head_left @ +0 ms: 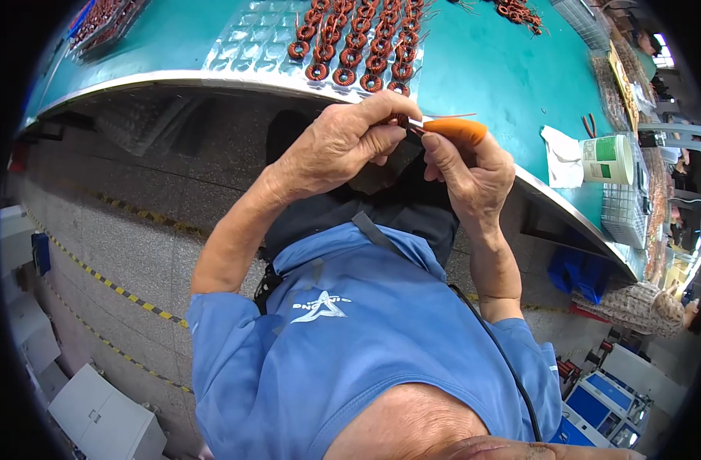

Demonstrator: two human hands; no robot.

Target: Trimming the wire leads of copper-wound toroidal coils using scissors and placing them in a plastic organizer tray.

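Over the table's near edge, my left hand (339,142) pinches a small dark coil ring wound with copper wire (400,120) between thumb and forefinger. The fingers cover most of the coil. My right hand (477,172) is closed round the orange handle (456,129) of a hand tool. A short pale shaft runs from that handle to the coil; its tip is hidden, so I cannot tell the tool's exact kind. A thin copper wire end sticks out just above the handle. Beyond my hands, several rows of copper-wound coils (350,57) sit in a clear plastic tray (239,54).
The green table (488,77) curves round in front of me. A crate of coils (109,23) stands far left, more coils (519,11) lie at the back. On the right are a white-and-green tub (607,159), a white cloth (563,157) and pliers (590,125). Another person (634,307) is beyond.
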